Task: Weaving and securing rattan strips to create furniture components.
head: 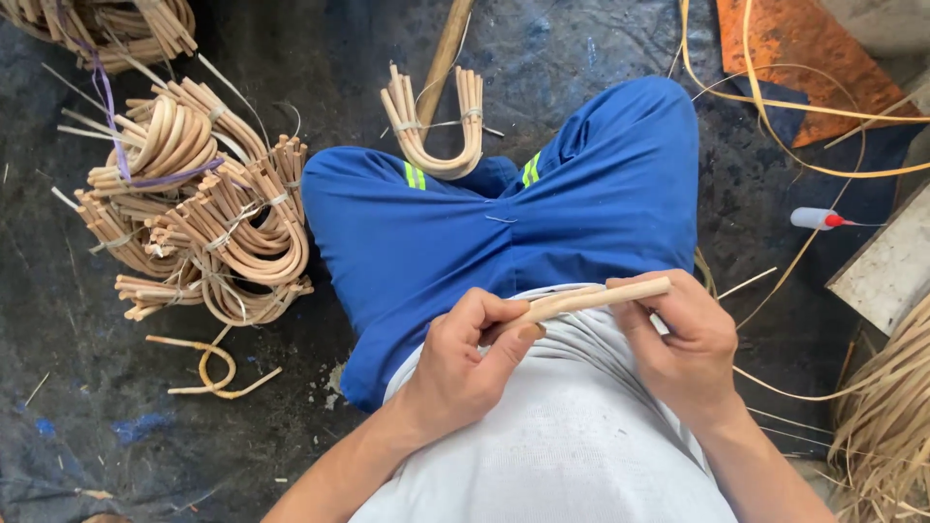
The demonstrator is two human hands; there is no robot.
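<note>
Rattan stick [593, 297]: held over the lap, above the white shirt and blue trousers [504, 223]; pale, straight, round in section.
Long axis: runs nearly level across the view, left to right, tilted a little so the right end sits higher and farther from the body; the cut right end points toward the person's right knee side, the left end toward the left hand.
Left hand [463, 363]: fingers curled shut round the stick's left end, thumb pressed along its underside.
Right hand [683, 339]: closed on the stick's right part, fingers wrapped from below, the tip of the stick showing just past them.
Floor [116, 426]: dark sheet, scattered with chips and thin strips.
Bent rattan bundles [208, 208]: a heap of tied U-shaped pieces at the left, well apart from the hands.
Single U-bundle [436, 126]: lies just beyond the knees, open ends pointing away.
Glue bottle [819, 219]: white with red nozzle, lying on its side at the right.
Loose cane strips [886, 416]: piled at the right edge.
</note>
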